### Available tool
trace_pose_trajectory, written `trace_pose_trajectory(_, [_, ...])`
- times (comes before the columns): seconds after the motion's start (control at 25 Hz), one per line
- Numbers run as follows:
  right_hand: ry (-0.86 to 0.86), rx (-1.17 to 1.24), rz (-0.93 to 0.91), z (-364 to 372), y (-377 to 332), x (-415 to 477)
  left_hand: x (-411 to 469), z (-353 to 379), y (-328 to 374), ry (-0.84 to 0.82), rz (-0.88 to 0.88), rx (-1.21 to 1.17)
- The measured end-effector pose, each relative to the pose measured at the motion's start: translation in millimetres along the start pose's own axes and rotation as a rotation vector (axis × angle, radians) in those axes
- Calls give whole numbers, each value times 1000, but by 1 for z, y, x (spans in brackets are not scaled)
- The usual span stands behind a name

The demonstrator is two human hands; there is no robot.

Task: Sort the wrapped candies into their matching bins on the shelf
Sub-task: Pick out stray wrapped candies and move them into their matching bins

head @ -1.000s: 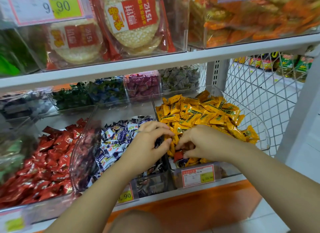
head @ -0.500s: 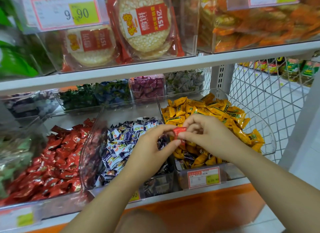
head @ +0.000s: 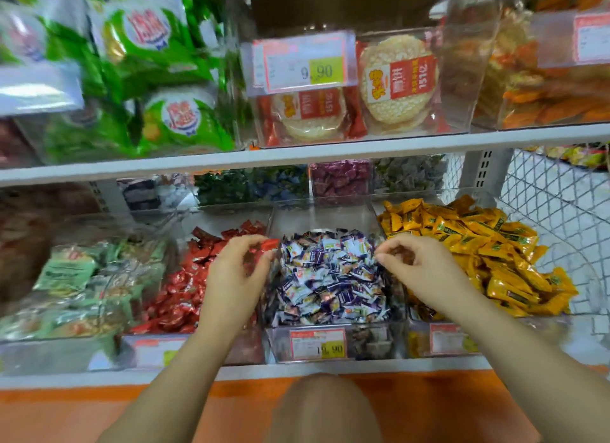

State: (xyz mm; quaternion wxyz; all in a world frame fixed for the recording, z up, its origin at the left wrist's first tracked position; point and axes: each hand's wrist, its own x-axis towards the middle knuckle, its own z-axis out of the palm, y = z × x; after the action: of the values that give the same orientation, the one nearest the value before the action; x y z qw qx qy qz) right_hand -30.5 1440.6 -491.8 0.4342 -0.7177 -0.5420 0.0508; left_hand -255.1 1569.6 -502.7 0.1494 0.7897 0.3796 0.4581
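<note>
Shop shelving fills the head view, with a white shelf (head: 330,371) carrying a row of clear bins, so this is the put-it-back part of the sort. Left hand (head: 237,274) pinches a single red candy (head: 270,244) at its fingertips, right on the divide between the pile of red candies (head: 178,287) and the purple-and-white candies (head: 330,271). Right hand (head: 425,271) hovers between the purple-and-white lot and the yellow candies (head: 478,248), fingers loosely curled, and I can't see anything in it. My guess is the red one counts as a stray heading home, so the next move just needs a small shift left and a let-go over the red pile, making sure it doesn't tip into the middle bin. Readable stuff: the price tag (head: 318,343) on the middle bin looks like 19.90, and the upper price tag (head: 303,66) says 9.90. Rice cracker packs (head: 397,79) wear a red label with 雪饼 on it, plus digits I can't read properly. Green snack bags (head: 148,79) up top have a round logo, too blurry to read, and the print on the yellow wrappers is too small.
</note>
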Motion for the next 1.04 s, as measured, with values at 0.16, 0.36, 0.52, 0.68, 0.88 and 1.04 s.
trace_pose_trajectory(0.16, [-33,-67,23,-1,-3,2,1,-19,-41,-14,-190,116])
trace_pose_trajectory(0.36, [-59,-4,8,-10,-2,-2,1,-22,-41,-135,-125,187])
trace_pose_trajectory(0.52, [-22,72,25,-27,11,-6,8,-8,-3,-105,90,125])
trace_pose_trajectory(0.68, [-101,-55,56,-44,33,-11,7,26,43,-298,235,30])
trace_pose_trajectory(0.88, [-364,-245,59,-53,51,-11,-3,80,74,-543,328,-54])
trace_pose_trajectory(1.04, [-466,-579,14,-40,49,0,-8,96,75,-616,317,-75])
